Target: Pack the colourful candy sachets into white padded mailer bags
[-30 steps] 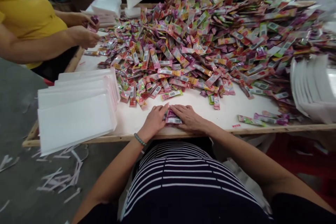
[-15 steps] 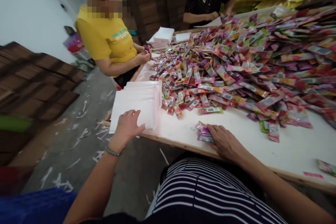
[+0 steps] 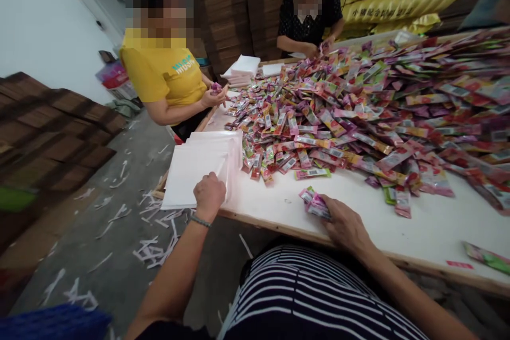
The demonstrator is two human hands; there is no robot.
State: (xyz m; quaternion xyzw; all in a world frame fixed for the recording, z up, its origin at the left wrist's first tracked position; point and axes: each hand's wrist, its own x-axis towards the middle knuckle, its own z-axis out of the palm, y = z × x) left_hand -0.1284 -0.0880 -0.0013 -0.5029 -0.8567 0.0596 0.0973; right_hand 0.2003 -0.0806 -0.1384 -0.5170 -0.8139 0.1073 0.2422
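Dim light, blurred edges, wide-angle distortion

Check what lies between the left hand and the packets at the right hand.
From the left hand, the head view shows the edge of the white stack, then tabletop with a small mark, then packets.

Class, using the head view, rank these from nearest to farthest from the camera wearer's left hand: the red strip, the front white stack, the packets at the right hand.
1. White stack: directly at the left hand.
2. Packets: to its right, at the right hand.
3. Red strip: farther right, near the table's front edge.
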